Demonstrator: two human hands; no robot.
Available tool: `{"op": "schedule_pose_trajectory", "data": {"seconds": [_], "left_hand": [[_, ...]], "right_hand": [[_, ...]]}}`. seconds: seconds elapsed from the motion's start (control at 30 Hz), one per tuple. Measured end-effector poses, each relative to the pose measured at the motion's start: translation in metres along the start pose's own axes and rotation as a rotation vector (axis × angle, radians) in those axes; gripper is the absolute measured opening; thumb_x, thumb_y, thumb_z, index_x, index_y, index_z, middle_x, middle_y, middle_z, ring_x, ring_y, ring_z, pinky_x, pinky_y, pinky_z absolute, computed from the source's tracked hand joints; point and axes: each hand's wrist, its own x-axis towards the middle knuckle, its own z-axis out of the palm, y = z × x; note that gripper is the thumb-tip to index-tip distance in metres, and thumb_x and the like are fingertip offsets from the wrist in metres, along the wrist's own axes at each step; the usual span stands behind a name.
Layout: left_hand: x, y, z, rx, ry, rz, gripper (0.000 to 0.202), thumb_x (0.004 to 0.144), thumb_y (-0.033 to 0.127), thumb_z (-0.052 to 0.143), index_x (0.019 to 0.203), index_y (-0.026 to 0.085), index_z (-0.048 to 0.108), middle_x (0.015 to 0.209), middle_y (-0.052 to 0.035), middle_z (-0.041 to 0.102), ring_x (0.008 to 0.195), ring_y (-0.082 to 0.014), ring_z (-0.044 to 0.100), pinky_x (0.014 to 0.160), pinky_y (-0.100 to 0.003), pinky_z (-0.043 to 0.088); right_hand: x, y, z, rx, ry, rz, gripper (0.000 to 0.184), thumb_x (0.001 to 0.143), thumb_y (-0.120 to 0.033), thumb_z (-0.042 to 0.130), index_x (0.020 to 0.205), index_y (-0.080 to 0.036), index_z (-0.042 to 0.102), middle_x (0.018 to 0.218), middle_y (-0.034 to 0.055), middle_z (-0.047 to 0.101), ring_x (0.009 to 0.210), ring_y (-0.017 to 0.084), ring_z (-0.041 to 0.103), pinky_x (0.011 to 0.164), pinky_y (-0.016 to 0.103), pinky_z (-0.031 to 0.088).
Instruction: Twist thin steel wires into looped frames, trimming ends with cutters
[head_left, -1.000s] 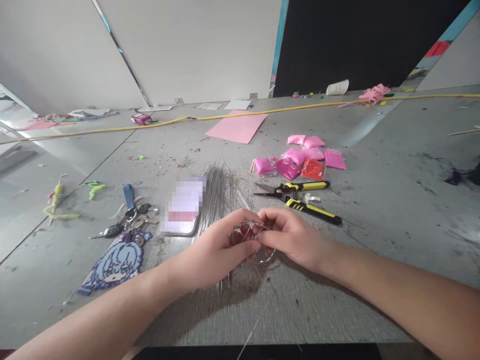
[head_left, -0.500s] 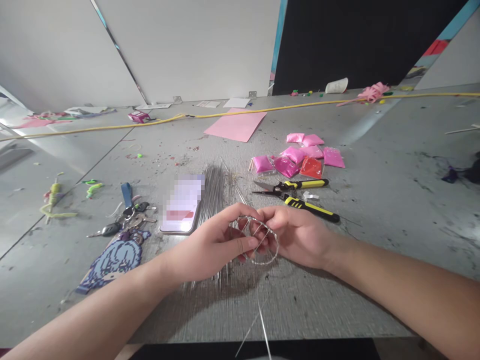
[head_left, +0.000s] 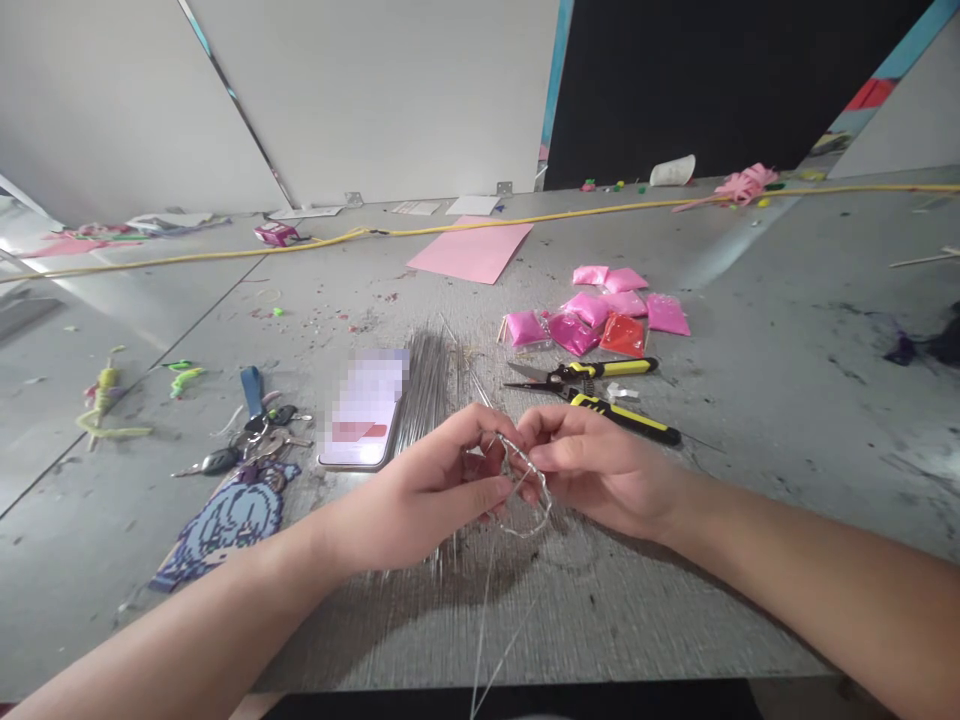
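A ring of twisted silvery wire (head_left: 541, 505) is held up between both hands above the table. My left hand (head_left: 442, 480) is closed on its left side, thumb at the front and fingers behind. My right hand (head_left: 592, 455) pinches the upper right of the ring between thumb and fingertips. Long thin wire ends (head_left: 484, 620) hang below the ring toward the table's front edge. Behind my left hand lies a bundle of straight wires (head_left: 426, 390). Yellow-and-black pliers (head_left: 615, 415) rest just beyond my right hand. Some fingertips are hidden behind the ring.
A phone (head_left: 367, 405) lies left of the bundle, with keys (head_left: 262, 440) and a blue patterned piece (head_left: 229, 525) farther left. Several pink packets (head_left: 589, 308) and one red packet (head_left: 622, 335) lie behind the pliers. A yellow cable (head_left: 465, 226) crosses the back.
The ring has tilted and looks narrower. My right thumb has shifted onto its upper right edge. The trailing wire ends have swung to the left.
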Motion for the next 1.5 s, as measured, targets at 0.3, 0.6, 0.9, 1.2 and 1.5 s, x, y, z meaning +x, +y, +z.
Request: {"op": "schedule_pose_trajectory", "data": {"seconds": [0.3,0.6,0.9,1.2,1.5], "left_hand": [[0.003,0.001,-0.001,0.027,-0.003,0.076,0.016,0.100,0.014,0.054,0.114,0.020,0.055,0.102,-0.0047,0.064,0.088,-0.0123,0.057,0.074,-0.026,0.044],[0.001,0.003,-0.003,0.112,-0.064,0.036,0.021,0.097,0.013,0.057,0.116,0.021,0.061,0.099,-0.0043,0.066,0.081,-0.0121,0.055,0.071,-0.024,0.045],[0.000,0.003,-0.009,0.261,-0.141,-0.080,0.025,0.092,0.018,0.062,0.118,0.019,0.064,0.088,-0.0044,0.068,0.075,-0.0137,0.061,0.067,-0.025,0.049],[0.003,0.006,-0.009,0.437,-0.057,-0.084,0.023,0.091,0.030,0.065,0.111,0.019,0.063,0.069,0.0024,0.060,0.060,-0.0102,0.051,0.054,-0.021,0.040],[0.003,0.005,-0.008,0.653,0.073,0.057,0.016,0.097,0.033,0.059,0.104,0.020,0.059,0.088,-0.0016,0.067,0.074,-0.0124,0.059,0.065,-0.025,0.044]], "right_hand": [[-0.003,-0.003,-0.002,-0.048,-0.086,0.045,0.012,0.073,-0.022,0.072,0.079,-0.013,0.075,0.073,0.0024,0.063,0.071,0.014,0.056,0.072,0.030,0.042],[-0.003,-0.005,-0.011,-0.304,-0.282,0.079,0.012,0.073,-0.023,0.072,0.082,-0.016,0.068,0.076,-0.0009,0.057,0.072,0.014,0.048,0.068,0.027,0.036],[-0.007,-0.011,-0.010,-0.491,-0.296,0.235,0.012,0.073,-0.025,0.069,0.078,-0.017,0.062,0.069,-0.0039,0.050,0.059,0.009,0.039,0.055,0.025,0.028],[-0.009,-0.020,-0.003,-0.693,-0.094,0.189,0.006,0.077,-0.022,0.068,0.076,-0.017,0.064,0.068,-0.0024,0.055,0.061,0.011,0.046,0.055,0.024,0.034],[-0.002,-0.010,-0.007,-0.305,0.008,0.164,0.010,0.078,-0.024,0.070,0.083,-0.015,0.069,0.075,0.0015,0.060,0.066,0.012,0.054,0.063,0.026,0.044]]}}
